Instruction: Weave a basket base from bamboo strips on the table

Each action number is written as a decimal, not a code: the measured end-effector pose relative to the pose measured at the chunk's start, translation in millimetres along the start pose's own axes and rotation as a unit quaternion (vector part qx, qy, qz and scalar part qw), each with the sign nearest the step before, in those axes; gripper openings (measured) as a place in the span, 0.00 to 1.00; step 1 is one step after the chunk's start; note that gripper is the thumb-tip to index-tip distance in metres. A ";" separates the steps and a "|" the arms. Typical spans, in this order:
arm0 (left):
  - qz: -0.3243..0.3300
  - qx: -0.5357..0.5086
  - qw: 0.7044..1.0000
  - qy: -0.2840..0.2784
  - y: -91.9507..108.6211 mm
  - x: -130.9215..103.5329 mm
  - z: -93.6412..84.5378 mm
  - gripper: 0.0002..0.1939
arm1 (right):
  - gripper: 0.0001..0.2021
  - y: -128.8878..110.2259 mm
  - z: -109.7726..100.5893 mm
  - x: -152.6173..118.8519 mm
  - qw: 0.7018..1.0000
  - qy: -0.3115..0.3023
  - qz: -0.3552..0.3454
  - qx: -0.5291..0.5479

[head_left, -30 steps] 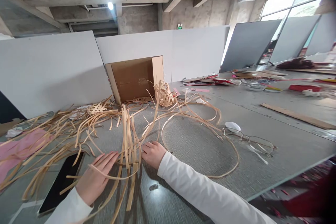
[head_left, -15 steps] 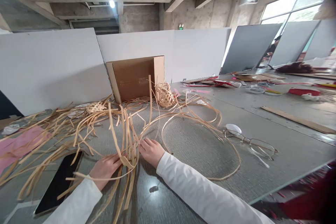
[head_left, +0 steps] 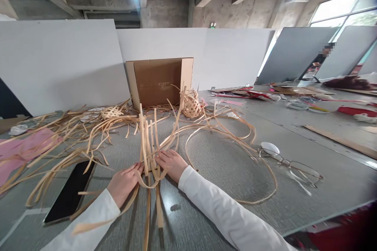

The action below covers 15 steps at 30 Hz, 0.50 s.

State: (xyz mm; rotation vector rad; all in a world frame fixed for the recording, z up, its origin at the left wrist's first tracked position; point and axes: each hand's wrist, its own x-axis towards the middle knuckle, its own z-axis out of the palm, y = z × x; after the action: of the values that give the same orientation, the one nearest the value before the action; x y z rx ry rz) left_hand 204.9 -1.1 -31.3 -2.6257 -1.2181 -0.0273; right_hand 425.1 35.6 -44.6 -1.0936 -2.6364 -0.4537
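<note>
A small piece of crossed bamboo strips (head_left: 150,161) lies between my hands, its long ends standing up at the far side and others trailing toward me. My left hand (head_left: 125,182) grips its left edge with fingers together. Bent over the right edge, my right hand (head_left: 171,164) pinches the weave; its fingertips are partly hidden among the strips. A loose strip (head_left: 147,185) curves in a loop across the near side, between both hands.
To the left are a black phone (head_left: 70,192), pink paper (head_left: 29,149) and scattered strips. Behind stand a cardboard box (head_left: 159,82) and a woven ball (head_left: 191,105). Glasses (head_left: 303,170) lie right, near a long looped strip (head_left: 272,176). Grey panels (head_left: 235,55) border the table.
The woven piece has turned so its upright strips stand closer together and straighter. My left hand has moved slightly right with it. The view has shifted a little.
</note>
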 end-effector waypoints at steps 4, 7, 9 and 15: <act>-0.007 -0.018 1.000 -0.004 1.6 0.6 -4.7 0.22 | 0.18 0.6 -6.8 -2.7 0.998 -0.051 0.010 0.038; -0.017 -0.024 1.000 0.006 -0.8 0.9 -4.5 0.22 | 0.19 0.8 -8.0 -3.8 0.997 -0.062 0.011 0.052; -0.024 -0.019 0.999 0.011 -3.8 1.7 -3.2 0.22 | 0.20 0.6 -8.3 -4.0 0.996 -0.060 0.010 0.059; -0.047 -0.011 0.999 0.002 -7.1 6.3 -6.6 0.17 | 0.21 -0.5 -13.1 -3.4 0.993 -0.082 -0.004 0.090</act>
State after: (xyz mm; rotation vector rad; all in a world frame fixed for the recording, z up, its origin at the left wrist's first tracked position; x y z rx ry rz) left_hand 204.2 6.4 -22.6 -2.5828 -1.3468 -0.0629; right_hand 428.5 28.2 -33.8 -1.1053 -2.7597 -0.1289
